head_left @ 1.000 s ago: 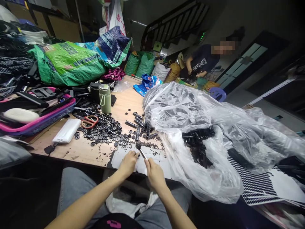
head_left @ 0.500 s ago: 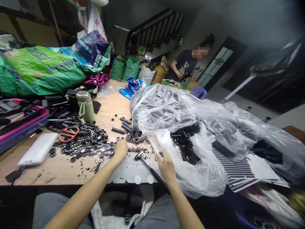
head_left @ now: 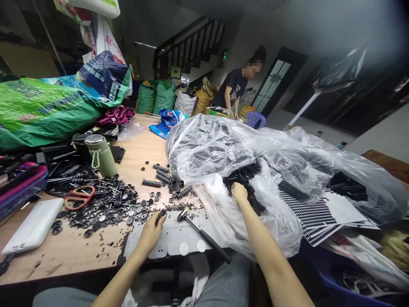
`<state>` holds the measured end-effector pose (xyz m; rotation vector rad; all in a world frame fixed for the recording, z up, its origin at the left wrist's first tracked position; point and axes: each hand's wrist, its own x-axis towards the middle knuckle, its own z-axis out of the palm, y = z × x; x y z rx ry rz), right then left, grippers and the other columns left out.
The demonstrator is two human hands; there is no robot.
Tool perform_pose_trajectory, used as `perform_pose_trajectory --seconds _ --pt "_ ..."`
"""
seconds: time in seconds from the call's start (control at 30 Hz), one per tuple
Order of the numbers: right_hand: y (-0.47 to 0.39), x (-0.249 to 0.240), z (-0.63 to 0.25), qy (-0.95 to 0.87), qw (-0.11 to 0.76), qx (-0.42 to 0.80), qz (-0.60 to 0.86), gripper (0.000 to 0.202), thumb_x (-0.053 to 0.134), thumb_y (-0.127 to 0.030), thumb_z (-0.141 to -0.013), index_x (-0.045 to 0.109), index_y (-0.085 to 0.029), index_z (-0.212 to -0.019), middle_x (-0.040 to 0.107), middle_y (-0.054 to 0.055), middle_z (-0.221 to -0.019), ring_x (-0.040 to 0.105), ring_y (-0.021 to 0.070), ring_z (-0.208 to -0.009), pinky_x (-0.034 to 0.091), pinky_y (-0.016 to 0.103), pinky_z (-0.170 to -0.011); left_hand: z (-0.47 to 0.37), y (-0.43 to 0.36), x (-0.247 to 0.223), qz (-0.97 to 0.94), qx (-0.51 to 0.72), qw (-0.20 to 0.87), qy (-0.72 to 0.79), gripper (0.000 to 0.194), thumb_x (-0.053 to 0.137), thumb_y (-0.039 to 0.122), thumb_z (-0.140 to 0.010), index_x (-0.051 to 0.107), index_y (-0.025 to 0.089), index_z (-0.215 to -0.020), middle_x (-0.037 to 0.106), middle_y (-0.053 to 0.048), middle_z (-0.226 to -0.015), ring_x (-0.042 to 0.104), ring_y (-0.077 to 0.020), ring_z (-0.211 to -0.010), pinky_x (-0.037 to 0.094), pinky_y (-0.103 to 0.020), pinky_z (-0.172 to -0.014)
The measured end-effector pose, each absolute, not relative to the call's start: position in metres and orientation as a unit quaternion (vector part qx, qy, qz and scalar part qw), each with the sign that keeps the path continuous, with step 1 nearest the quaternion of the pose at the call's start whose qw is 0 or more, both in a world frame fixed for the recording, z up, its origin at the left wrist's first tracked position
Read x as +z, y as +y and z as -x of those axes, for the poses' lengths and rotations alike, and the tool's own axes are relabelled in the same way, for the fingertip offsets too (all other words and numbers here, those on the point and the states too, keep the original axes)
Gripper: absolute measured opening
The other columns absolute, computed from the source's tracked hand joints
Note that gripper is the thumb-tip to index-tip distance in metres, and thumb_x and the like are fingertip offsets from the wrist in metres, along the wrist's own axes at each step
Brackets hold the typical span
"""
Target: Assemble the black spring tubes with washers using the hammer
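Note:
My left hand (head_left: pixel 152 230) is closed around a small black cylindrical part (head_left: pixel 160 216) above the left side of a grey plate (head_left: pixel 172 238). My right hand (head_left: pixel 239 192) reaches into the opening of a clear plastic bag (head_left: pixel 214 147) and touches the black parts (head_left: pixel 252 198) inside; its fingertips are partly hidden, so what it grips cannot be made out. Between my arms a hammer (head_left: pixel 206 236) lies with its head on the plate and its black handle pointing toward the front edge. Ridged black rollers (head_left: pixel 164 175) lie beyond the plate.
Red-handled scissors (head_left: pixel 79 197), round black discs (head_left: pixel 102 217), a green flask (head_left: pixel 101 157) and a white box-like object (head_left: pixel 33 226) are on the left. Patterned sheets (head_left: pixel 306 213) lie at right. A person (head_left: pixel 231 91) stands behind the table.
My right hand has moved from the bag's near edge into its opening. My left hand has drawn back toward me, now showing a black part. The view has shifted, and the person's arms are lower.

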<state>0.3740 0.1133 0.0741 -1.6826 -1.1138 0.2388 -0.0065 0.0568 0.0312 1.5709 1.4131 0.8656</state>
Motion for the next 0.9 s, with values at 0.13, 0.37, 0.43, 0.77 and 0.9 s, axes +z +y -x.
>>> perform_pose_trajectory --seconds 0.13,0.37,0.43,0.77,0.9 --pt "0.078 0.085 -0.354 -0.434 0.579 0.150 0.673 0.011 0.064 -0.025 -0.062 0.054 -0.025 -0.058 0.052 -0.002 -0.055 0.053 0.0140 -0.053 0.040 0.029 -0.053 0.001 0.054 0.041 -0.439 0.403 0.609 0.523 0.039 0.045 0.054 -0.071 0.050 0.017 -0.080 0.044 0.005 -0.055 0.042 -0.0079 -0.040 0.035 -0.021 -0.039" --pt "0.018 0.078 -0.213 -0.365 0.664 0.436 0.486 0.021 0.070 -0.027 -0.060 0.051 -0.020 -0.065 0.054 -0.005 -0.063 0.047 0.0072 -0.049 0.038 0.022 -0.050 -0.040 0.055 0.079 -0.301 0.373 0.778 0.405 0.041 0.062 0.048 -0.061 0.055 0.011 -0.079 0.057 -0.001 -0.065 0.035 -0.0008 -0.033 0.019 -0.015 -0.029" --pt "0.009 0.070 -0.173 -0.318 0.645 0.540 0.437 0.023 0.072 -0.026 -0.059 0.052 -0.020 -0.069 0.054 -0.005 -0.064 0.049 0.0066 -0.051 0.038 0.020 -0.051 -0.042 0.066 0.094 -0.298 0.411 0.760 0.405 0.036 0.065 0.042 -0.060 0.056 0.010 -0.071 0.055 0.000 -0.056 0.032 -0.0003 -0.031 0.018 -0.015 -0.028" --pt "-0.014 0.106 0.014 -0.046 0.366 0.895 0.251 0.090 0.014 -0.083 -0.059 0.050 -0.013 -0.103 0.060 0.012 -0.092 0.056 0.0247 -0.087 0.045 0.043 -0.069 0.057 0.167 0.320 -0.378 0.866 0.097 0.313 0.024 0.049 0.037 -0.078 0.051 0.017 -0.066 0.055 0.003 -0.060 0.046 -0.0037 -0.040 0.030 -0.018 -0.034" --pt "-0.014 0.154 0.060 -0.171 0.380 0.884 0.212 0.100 -0.003 -0.084 -0.054 0.041 -0.021 -0.119 0.056 0.005 -0.110 0.051 0.0272 -0.098 0.044 0.046 -0.075 0.083 0.169 0.361 -0.515 0.775 0.061 0.362 0.051 0.017 0.063 -0.078 0.053 0.026 -0.080 0.060 0.005 -0.081 0.060 -0.0163 -0.085 0.041 -0.024 -0.050"
